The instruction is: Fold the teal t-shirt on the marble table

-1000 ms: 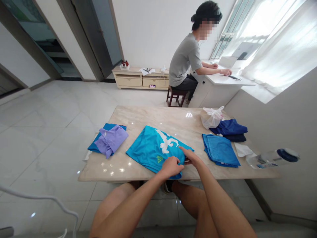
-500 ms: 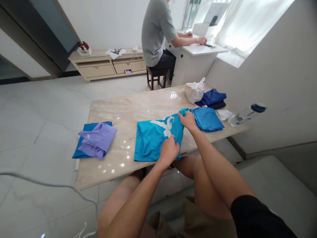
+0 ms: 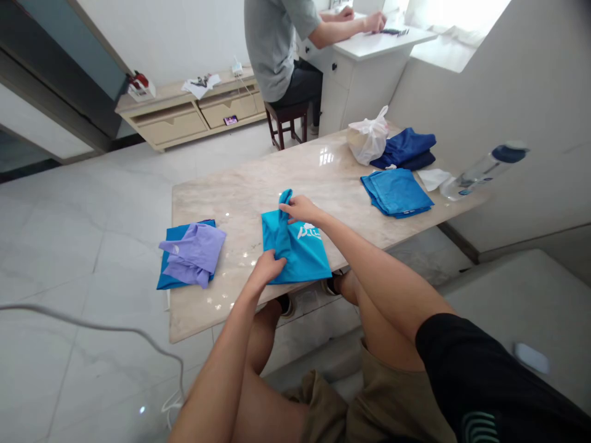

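Note:
A turquoise T-shirt [image 3: 307, 255] with a white print lies partly folded at the front edge of the marble-look table [image 3: 231, 184]. My right hand [image 3: 302, 210] pinches a raised fold at its far side. Lower down, my left hand [image 3: 268, 269] grips the near part of the same fold. To the left, a crumpled purple garment [image 3: 196, 252] rests on a folded blue garment [image 3: 167, 271]. A folded blue garment [image 3: 399, 192] sits to the right, apart from both hands.
At the back right are a white plastic bag [image 3: 369, 140], dark blue clothes [image 3: 409, 147], a tissue [image 3: 433, 179] and a tilted-looking water bottle [image 3: 480, 172]. Another person [image 3: 277, 55] sits on a stool beyond the table. A grey cable [image 3: 115, 328] crosses at lower left.
Both hands have moved left across the turquoise T-shirt. Its right part is now folded over toward the left, covering part of the print. The view has shifted slightly.

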A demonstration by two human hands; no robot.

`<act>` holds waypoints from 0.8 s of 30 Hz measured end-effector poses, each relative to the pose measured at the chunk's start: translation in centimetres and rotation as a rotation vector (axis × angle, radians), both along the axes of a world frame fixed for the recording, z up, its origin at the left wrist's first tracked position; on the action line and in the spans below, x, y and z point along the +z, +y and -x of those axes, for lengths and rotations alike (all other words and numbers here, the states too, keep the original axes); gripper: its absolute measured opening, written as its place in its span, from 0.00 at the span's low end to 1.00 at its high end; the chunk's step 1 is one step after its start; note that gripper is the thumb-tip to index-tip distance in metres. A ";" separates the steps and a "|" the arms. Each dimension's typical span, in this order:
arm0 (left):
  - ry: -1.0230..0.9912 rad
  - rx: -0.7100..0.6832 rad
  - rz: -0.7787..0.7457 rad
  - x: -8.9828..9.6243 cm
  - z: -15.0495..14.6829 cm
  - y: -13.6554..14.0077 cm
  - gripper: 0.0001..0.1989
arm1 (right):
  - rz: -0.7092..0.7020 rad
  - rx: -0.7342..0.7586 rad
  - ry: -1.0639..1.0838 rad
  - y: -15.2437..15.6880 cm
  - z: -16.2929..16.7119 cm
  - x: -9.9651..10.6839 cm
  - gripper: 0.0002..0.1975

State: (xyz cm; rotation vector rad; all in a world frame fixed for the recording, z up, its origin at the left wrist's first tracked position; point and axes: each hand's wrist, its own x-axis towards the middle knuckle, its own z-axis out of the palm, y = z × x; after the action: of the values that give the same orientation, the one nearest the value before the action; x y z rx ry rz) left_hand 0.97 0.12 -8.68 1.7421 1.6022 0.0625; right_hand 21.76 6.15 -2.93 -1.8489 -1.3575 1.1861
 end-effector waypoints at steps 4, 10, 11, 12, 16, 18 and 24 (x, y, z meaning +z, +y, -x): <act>0.360 -0.042 -0.028 -0.4 4.5 2.0 0.12 | 0.083 0.049 0.153 0.0 -0.1 -0.7 0.13; 0.200 0.030 -0.091 -2.0 4.4 3.4 0.14 | 0.215 -0.036 -0.227 -0.6 -4.2 -2.2 0.08; 0.141 0.067 -0.092 -2.3 3.8 3.6 0.14 | 0.245 -0.052 -0.263 -0.8 -4.9 -2.5 0.07; 0.086 0.111 -0.087 -2.7 3.2 3.9 0.14 | 0.276 -0.066 -0.284 -1.1 -5.5 -2.8 0.07; -0.115 0.319 0.021 -3.6 1.3 5.0 0.15 | 0.365 -0.095 -0.241 -2.6 -7.1 -4.1 0.11; -0.183 0.379 0.089 -3.7 0.8 5.4 0.16 | 0.378 -0.087 -0.100 -3.3 -7.3 -4.8 0.12; -0.313 0.474 0.189 -1.7 -0.4 4.8 0.22 | 0.375 -0.004 0.026 -4.8 -5.7 -4.9 0.13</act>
State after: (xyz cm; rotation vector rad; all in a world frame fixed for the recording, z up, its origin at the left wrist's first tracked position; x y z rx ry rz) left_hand 1.35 4.88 -10.33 1.1196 1.6871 0.3799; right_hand 27.49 1.38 -7.86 -2.0765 -1.1749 1.5400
